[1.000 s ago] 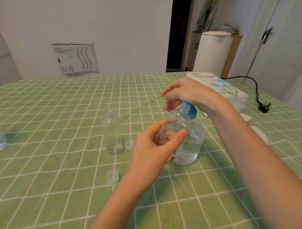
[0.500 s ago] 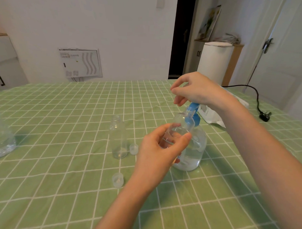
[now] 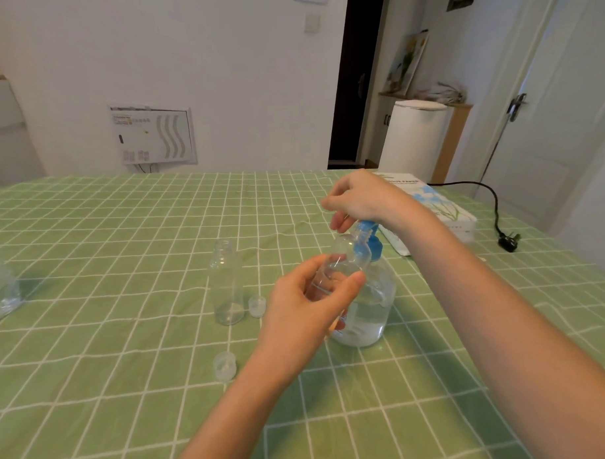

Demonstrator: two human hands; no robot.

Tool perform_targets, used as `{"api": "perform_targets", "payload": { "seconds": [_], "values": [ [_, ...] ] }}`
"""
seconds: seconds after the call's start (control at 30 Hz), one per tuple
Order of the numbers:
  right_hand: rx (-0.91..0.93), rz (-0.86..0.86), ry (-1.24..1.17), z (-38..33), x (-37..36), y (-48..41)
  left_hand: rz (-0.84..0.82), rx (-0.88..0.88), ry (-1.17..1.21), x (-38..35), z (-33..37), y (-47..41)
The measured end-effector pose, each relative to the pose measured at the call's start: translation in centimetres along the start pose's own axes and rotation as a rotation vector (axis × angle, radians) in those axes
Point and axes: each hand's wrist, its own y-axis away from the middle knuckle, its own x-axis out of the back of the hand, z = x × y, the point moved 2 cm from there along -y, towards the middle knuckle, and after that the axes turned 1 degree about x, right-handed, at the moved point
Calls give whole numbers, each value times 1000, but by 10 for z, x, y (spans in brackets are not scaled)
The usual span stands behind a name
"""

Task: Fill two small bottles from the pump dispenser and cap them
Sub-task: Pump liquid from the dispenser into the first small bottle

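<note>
Small bottle (image 3: 343,262), clear plastic and open at the neck, is gripped by the left hand (image 3: 307,308), thumb on the near side and fingers wrapped behind, tilted so its mouth sits just below the blue pump head (image 3: 368,240). It looks light and thin-walled, so a hard squeeze would probably dent it. It may also turn slippery if liquid runs down the outside, and a hold around the middle of the body, as here, seems the safest.

The right hand (image 3: 361,199) lies over the pump head with its fingers bent. I cannot tell whether they close round it or only rest on top. Beyond the left hand's fingers stands the pump dispenser (image 3: 369,306), part full of clear liquid, likely heavy enough to stay put under a press.

Left of the grip are the second bottle (image 3: 227,283), upright and uncapped, and one cap (image 3: 256,305) beside its base. Another cap (image 3: 225,366) lies nearer the person.

A scrap of red and blue print on the dispenser is unreadable; on the tissue box (image 3: 444,214), past the right wrist, only "PAPER" can be made out
</note>
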Motion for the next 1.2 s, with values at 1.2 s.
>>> {"api": "perform_targets", "payload": {
  "seconds": [1.2],
  "values": [
    [-48, -42, 2, 11, -15, -3, -10, -46, -47, 4, -7, 1]
  ]
}}
